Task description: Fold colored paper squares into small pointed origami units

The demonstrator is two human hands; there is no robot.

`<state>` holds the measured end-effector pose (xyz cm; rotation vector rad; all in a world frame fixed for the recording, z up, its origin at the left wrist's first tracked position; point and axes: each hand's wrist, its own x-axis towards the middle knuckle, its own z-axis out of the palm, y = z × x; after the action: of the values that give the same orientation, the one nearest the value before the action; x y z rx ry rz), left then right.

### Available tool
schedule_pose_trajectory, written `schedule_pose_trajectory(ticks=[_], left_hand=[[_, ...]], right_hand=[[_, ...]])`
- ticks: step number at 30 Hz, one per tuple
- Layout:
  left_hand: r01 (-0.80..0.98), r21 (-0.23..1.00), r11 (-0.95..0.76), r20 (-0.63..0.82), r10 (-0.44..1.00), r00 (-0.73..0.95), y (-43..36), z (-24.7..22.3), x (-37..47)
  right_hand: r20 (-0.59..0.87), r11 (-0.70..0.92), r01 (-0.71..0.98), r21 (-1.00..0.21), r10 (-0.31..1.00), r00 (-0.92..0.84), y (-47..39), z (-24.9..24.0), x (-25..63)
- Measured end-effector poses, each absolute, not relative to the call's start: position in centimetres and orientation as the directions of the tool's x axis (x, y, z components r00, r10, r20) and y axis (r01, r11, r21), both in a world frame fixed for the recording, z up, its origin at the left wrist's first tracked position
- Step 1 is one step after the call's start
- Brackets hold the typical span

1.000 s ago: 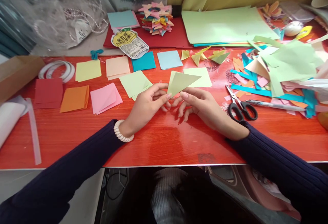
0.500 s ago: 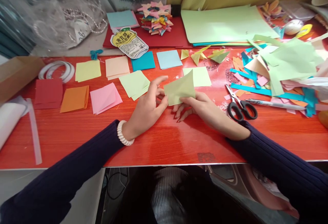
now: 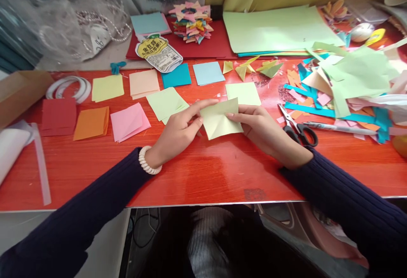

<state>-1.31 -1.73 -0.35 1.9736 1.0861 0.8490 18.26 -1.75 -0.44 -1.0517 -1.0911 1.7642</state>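
1. The left hand (image 3: 179, 132) pinched the left edge of the paper (image 3: 221, 121), fingers nearly closed.
2. The right hand (image 3: 265, 129) pinched its right side.
3. The paper was between the hands, above the worktop (image 3: 203, 180).

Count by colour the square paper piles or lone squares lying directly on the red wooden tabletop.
Red paper: 1
Orange paper: 1
Pink paper: 1
Yellow paper: 1
Peach paper: 1
Blue paper: 2
Light green paper: 2
Total: 9

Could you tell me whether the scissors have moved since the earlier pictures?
No, the scissors lie beside the pen on the red table, as before.
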Motion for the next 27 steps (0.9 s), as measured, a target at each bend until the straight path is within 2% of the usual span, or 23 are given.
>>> schedule_pose_trajectory(ticks=[2,4,6,9,13,17,20,24,27], left_hand=[[0.464,0.656,-0.595,0.378,0.791,0.481,-1.2,-0.6,-1.7],[0.465,0.473,-0.748,0.462,0.66,0.592,-0.7,-0.7,-2.2],[0.433,0.341,-0.835,0.433,0.548,0.715,-0.6,-0.7,-2.5],[0.402,0.272,-0.874,0.372,0.481,0.794,-0.7,-0.7,-2.7],[0.426,0.321,-0.846,0.461,0.532,0.71,-1.0,-0.8,-2.4],[0.436,0.477,-0.763,0.467,0.64,0.61,-1.3,-0.6,-1.7],[0.445,0.607,-0.658,0.395,0.736,0.55,-1.5,-0.4,-1.4],[0.486,0.658,-0.576,0.367,0.808,0.462,-1.6,-0.6,-1.2],[0.479,0.722,-0.499,0.326,0.856,0.401,-1.5,-1.0,-1.2]], right_hand=[[-0.255,-0.321,-0.189,-0.928,0.917,-0.306,-1.6,-0.5,18.3],[-0.264,-0.325,-0.182,-0.928,0.919,-0.293,-1.6,-0.5,18.4],[-0.256,-0.327,-0.188,-0.926,0.911,-0.322,-1.7,-0.5,18.4],[-0.217,-0.303,-0.193,-0.933,0.904,-0.369,-1.8,-0.5,18.3],[-0.166,-0.209,-0.102,-0.973,0.931,-0.325,-2.0,-0.5,18.0],[-0.089,-0.063,0.089,-0.994,0.941,-0.326,-2.3,-0.6,17.6],[-0.112,-0.087,0.078,-0.993,0.897,-0.429,-2.5,-0.5,17.3],[-0.078,-0.068,0.039,-0.997,0.88,-0.468,-2.7,-0.4,17.2],[-0.059,-0.015,0.096,-0.995,0.882,-0.468,-2.6,-0.6,17.3]])
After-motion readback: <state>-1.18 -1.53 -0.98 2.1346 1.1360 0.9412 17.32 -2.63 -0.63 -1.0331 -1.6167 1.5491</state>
